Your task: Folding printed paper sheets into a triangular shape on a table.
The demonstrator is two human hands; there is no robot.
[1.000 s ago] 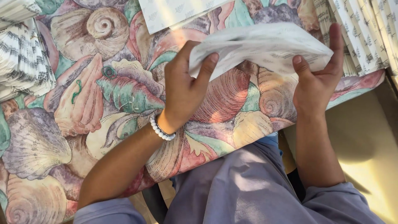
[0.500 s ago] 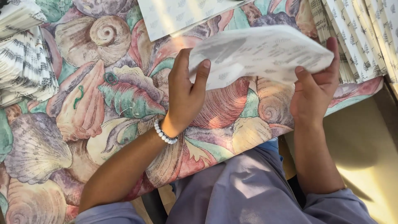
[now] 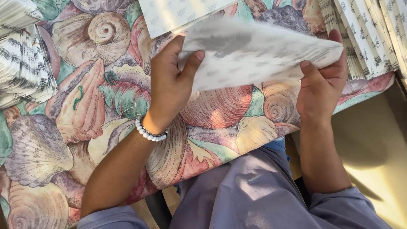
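Your left hand (image 3: 169,85) grips the left end of a white paper sheet (image 3: 254,55) with a faint leaf print. The thumb lies on top of the sheet, close to its near edge, and the fingers curl underneath, so the hand is pressed shut on the paper. A white bead bracelet (image 3: 150,132) sits on your left wrist.

Your right hand (image 3: 322,89) holds the right end of the same sheet. The thumb presses on the upper face and the fingers wrap behind the far corner, pinching the paper between them. The sheet spans the gap between both hands, is lifted clear of the worktop, and is blurred in the view.

Below the sheet, the worktop carries a tablecloth (image 3: 106,106) printed with large seashells in pink, green and cream. Another flat printed sheet (image 3: 178,15) lies just beyond the held sheet, at the top edge of the view. To the right, a row of folded printed papers (image 3: 373,38) lies overlapped on the cloth. At the far left, a stack of folded papers (image 3: 21,72) with dark-marked edges rests on the cloth, well apart from both hands. Your lap, in grey-lilac clothing (image 3: 246,191), shows below the worktop edge.
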